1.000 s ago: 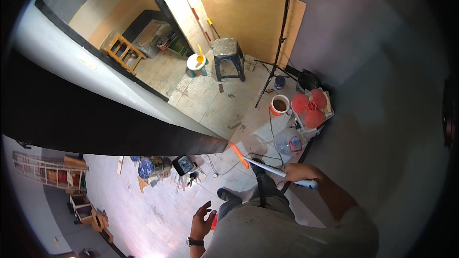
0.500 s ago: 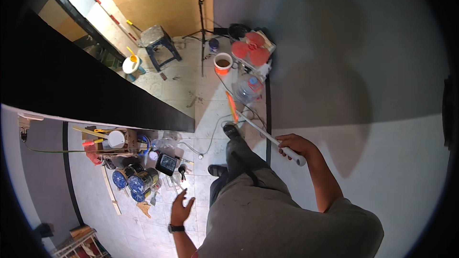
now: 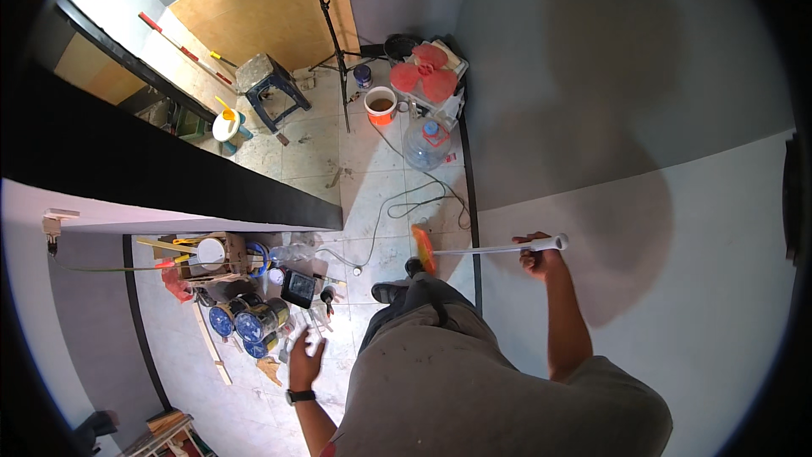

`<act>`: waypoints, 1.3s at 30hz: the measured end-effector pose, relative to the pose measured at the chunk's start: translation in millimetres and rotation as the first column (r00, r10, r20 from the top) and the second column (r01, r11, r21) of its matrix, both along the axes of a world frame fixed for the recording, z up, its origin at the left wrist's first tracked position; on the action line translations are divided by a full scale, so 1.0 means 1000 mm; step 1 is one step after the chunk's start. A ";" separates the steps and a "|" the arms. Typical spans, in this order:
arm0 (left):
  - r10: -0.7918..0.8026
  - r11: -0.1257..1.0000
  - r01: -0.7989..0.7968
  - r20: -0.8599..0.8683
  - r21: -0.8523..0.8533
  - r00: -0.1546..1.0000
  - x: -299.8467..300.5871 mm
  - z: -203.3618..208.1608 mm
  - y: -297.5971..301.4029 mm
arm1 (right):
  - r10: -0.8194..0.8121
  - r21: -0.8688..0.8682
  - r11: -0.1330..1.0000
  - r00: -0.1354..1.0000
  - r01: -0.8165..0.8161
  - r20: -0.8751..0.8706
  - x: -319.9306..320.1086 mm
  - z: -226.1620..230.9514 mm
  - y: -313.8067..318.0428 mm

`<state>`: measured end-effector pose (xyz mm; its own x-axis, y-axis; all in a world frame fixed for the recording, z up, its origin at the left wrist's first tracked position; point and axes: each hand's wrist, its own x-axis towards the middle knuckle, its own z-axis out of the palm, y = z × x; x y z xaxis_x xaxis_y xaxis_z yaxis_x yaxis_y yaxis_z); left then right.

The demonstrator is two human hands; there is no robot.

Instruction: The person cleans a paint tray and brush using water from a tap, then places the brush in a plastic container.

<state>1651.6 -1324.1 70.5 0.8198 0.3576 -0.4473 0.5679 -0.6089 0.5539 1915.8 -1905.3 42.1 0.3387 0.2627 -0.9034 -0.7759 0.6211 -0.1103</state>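
Note:
My right hand [image 3: 538,259] is closed round the upper end of the white handle of a broom [image 3: 482,250], out to my right side. The handle lies nearly level across the view and ends in an orange and yellow head [image 3: 425,249] close to my shoe, slightly smeared by motion. It is unclear whether the head touches the floor. Low on the left, my left hand [image 3: 305,362] holds nothing and its fingers are apart. A black paint tray [image 3: 298,289] and several blue-topped paint cans [image 3: 252,327] lie beyond it on the floor.
A grey cable [image 3: 375,233] loops over the tiles. Along the right wall stand a large clear water bottle [image 3: 426,149], an orange-and-white bucket [image 3: 380,112] and red fan blades [image 3: 425,76]. A stool [image 3: 272,95] and a black stand [image 3: 342,59] are farther off. A dark-edged wall [image 3: 211,173] juts in from the left.
The broom has swung from slanting away ahead of me to nearly level, its head now nearer my feet. My right hand has moved slightly outward. My left hand has shifted a little left.

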 end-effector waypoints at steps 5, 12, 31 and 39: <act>-0.081 0.956 0.014 -0.218 -0.294 0.973 -0.009 -0.001 -0.074 | -0.603 -0.348 0.693 0.772 0.632 0.203 -0.052 -0.068 0.004; -0.086 0.974 0.044 -0.182 -0.221 0.979 -0.005 0.017 -0.095 | -0.663 -0.595 0.451 0.696 0.665 0.275 -0.103 -0.083 0.017; 0.158 0.952 -0.182 -0.116 -0.247 0.981 -0.153 -0.014 -0.118 | -0.072 -0.340 0.941 0.979 0.003 -0.190 -0.144 -0.168 0.049; 0.472 0.835 -0.463 -0.044 -0.299 0.880 -0.307 -0.019 -0.057 | 0.532 -0.347 0.807 0.843 -0.477 0.079 -0.141 -0.148 0.222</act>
